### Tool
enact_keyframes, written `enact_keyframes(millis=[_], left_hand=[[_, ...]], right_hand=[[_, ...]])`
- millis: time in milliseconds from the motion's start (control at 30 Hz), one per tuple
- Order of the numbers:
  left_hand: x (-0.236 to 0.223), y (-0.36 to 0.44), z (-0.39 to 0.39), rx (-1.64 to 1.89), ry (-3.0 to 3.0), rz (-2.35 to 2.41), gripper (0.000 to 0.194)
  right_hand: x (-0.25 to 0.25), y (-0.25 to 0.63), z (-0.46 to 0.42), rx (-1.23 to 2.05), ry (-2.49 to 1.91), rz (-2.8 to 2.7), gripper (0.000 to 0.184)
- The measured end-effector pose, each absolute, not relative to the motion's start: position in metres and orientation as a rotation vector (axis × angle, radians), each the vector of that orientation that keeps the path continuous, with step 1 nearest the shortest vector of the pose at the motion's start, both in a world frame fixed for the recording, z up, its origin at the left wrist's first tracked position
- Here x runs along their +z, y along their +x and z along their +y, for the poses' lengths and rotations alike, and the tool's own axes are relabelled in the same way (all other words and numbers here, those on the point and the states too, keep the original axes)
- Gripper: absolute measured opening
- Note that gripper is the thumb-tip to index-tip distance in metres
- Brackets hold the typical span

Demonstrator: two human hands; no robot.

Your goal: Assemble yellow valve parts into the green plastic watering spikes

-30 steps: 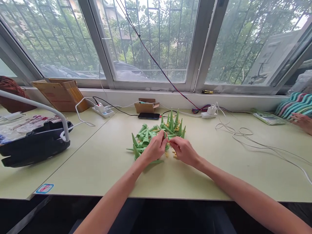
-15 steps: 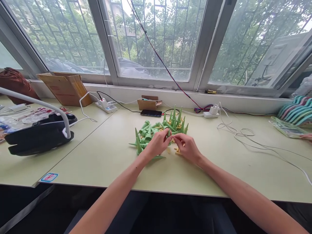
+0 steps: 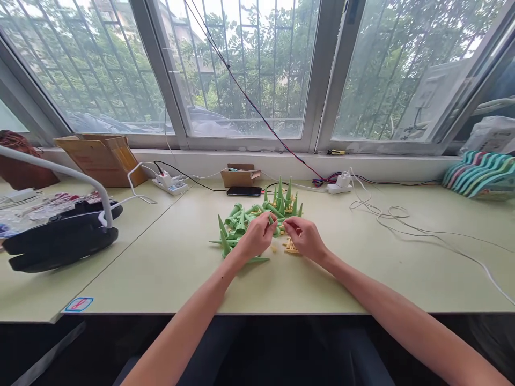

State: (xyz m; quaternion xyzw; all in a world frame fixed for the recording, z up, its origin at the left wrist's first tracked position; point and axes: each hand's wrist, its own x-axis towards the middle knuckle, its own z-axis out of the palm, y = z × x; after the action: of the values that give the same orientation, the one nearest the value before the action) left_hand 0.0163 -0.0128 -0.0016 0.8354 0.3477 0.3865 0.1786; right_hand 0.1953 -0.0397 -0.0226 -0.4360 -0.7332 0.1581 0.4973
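Green cones (image 3: 240, 227) lie heaped in front of the black phone (image 3: 244, 191); upright cones (image 3: 280, 194) stand to its right. Front-right of the phone, left hand (image 3: 258, 236) pinches a single cone (image 3: 271, 220); right hand (image 3: 306, 239), farther right, has fingertips close together, contents unclear.

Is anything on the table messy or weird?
Nothing looks broken or spilled. The white cable on the right sprawls in loose loops, and some green cone-shaped spikes lie jumbled while others stand upright.

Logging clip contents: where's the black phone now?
In the head view, slightly left of centre, the black phone lies in front of the small cardboard box, behind the green cones.
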Motion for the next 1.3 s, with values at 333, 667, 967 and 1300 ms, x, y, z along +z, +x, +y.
enact_keyframes(millis=[333,667,967,1300], left_hand=[[-0.0019,0.0162,-0.0129,1.053,2.177,0.959,0.014],[-0.0021,0.0173,-0.0131,1.020,2.146,0.933,0.015],[-0.0026,0.0167,-0.0128,1.014,2.189,0.983,0.021],[0.0000,0.0160,-0.0143,0.993,2.161,1.012,0.025]], right_hand=[[-0.0236,0.1945,-0.0402,0.430,-1.058,-1.771,0.025],[-0.0219,0.1946,-0.0408,0.438,-1.065,-1.775,0.028],[-0.0226,0.1949,-0.0412,0.433,-1.065,-1.808,0.026],[-0.0217,0.1942,-0.0433,0.429,-1.061,-1.817,0.026]])
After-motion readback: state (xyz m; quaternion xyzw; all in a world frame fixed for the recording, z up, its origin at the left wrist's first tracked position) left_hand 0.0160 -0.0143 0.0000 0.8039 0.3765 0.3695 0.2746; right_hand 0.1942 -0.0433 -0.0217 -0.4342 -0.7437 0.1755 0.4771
